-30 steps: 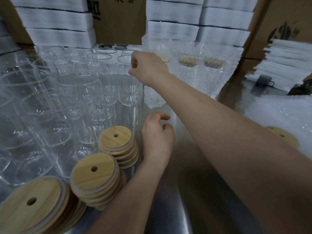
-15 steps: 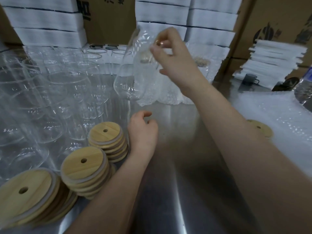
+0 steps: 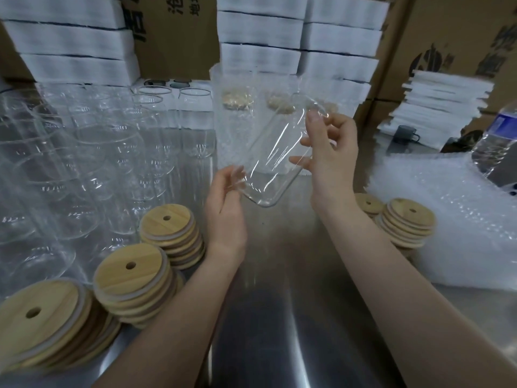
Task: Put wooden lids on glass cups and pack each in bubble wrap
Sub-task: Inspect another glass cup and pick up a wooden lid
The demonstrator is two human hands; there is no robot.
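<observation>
Head view: right hand [image 3: 328, 155] grips tilted glass cup [image 3: 270, 175] near rim, left hand [image 3: 225, 208] curls round its base, both above table [image 3: 282, 289].

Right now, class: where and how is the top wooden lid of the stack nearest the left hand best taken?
By its rim, from above, pinching opposite edges. The top lid lies flat on its stack, so only the round edge offers a grip. The left hand, now at the glass cup, is just to its right.
</observation>
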